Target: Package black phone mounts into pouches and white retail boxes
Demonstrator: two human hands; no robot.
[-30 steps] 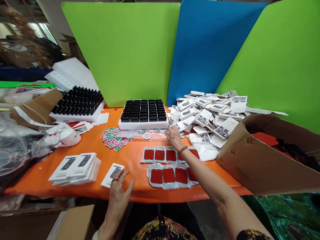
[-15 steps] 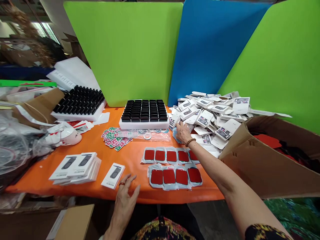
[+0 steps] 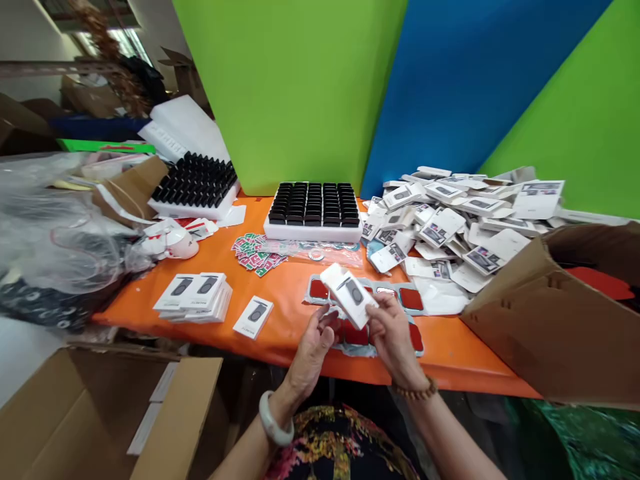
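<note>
A small white box with a dark oval picture is tilted above the red squares, its top flap raised. My right hand grips its lower right edge between thumb and fingers. Just left of the box, my left hand has its fingers apart and holds nothing. Beneath both hands lie two rows of red squares in pale wrapping, partly hidden. One white box lies alone to the left, beside a stack of similar boxes.
A black-filled foam tray stands at the back, another tray behind left. Colourful cards lie in front. A heap of white boxes and a large carton stand right. An open carton is below left.
My right hand has come back from the heap with a white box in it. My left hand has moved right and up, close to that box. The view has shifted.
</note>
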